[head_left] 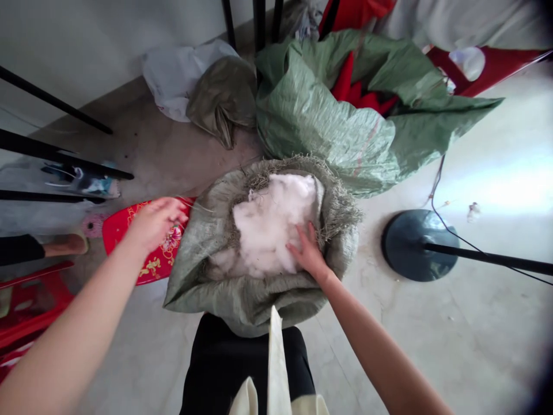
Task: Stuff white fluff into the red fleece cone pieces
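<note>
White fluffy stuffing fills the open mouth of a grey-green woven sack with frayed edges, in front of my knees. My right hand rests on the right part of the stuffing, fingers apart, with nothing gripped. Left of the sack, my left hand hovers over a red item with gold and floral patterns. Its fingers are slightly bent and apart, and no object shows in them.
Behind the sack stands a green woven bag holding red pieces. A brown bag and a white bag lie by the wall. A round black base with a pole is right. A red stool and another person's foot are left.
</note>
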Motion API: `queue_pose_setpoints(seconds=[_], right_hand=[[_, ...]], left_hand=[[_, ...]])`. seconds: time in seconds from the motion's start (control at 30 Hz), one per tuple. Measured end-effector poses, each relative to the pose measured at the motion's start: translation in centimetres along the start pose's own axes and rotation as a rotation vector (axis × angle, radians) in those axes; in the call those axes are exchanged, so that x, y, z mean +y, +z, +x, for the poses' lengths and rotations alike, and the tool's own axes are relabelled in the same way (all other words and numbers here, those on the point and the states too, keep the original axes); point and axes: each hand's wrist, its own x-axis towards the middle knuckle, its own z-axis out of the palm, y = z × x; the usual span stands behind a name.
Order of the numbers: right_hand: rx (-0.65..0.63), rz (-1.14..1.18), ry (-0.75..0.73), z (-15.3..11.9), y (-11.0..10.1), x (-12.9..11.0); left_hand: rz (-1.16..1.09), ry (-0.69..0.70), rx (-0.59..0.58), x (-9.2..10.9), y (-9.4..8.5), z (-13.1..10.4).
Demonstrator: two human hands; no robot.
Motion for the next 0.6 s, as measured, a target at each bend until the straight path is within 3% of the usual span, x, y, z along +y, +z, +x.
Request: queue_pose_setpoints(seconds=[0.1, 0.17, 0.27, 0.33, 0.4, 0.43, 0.47, 0.5, 0.53, 0.6], right_hand=[[0.134, 0.16, -0.04, 0.2, -2.1, -0.3], [0.225, 0.331, -0.016, 0.7, -5.6, 0.0], [0.452, 0.741, 0.199, 1.2, -13.2, 1.6], [0.654, 0.927, 0.479, 1.1, -18.2, 2.7], [0.823, 0.903, 0.643, 0.8, -21.2, 2.6], [0.818, 0.881, 0.622, 0.6, -21.6, 2.0], [0.72, 0.867, 0.552, 0.5, -21.3, 1.0], [0.539, 0.865, 0.447, 0.4, -20.1, -0.4], [0.276, 0.862, 0.368, 0.5, -18.3, -2.1], [-0.295, 0.787, 0.335, 1.2, -13.6, -5.3]], left_hand=[[-0.203, 0.135, 0.191, 4.0, -4.3, -0.2], [-0.211, 0.19, 0.261, 5.0, -6.8, -0.1], [0.097, 0.105, 0.243, 3.2, -10.2, 0.2], [0.325, 0.03, 0.176, 0.7, -10.9, -0.6], [0.432, 0.064, 0.24, -1.9, -9.1, -2.5], [0.468, 0.126, 0.334, -3.0, -7.1, -3.8], [0.457, 0.132, 0.304, -4.0, -4.4, -5.1], [0.384, 0.112, 0.202, -4.7, -1.2, -6.3], [0.258, 0.064, 0.026, -5.3, 2.2, -7.3], [-0.037, -0.113, -0.453, -6.3, 9.1, -8.0]])
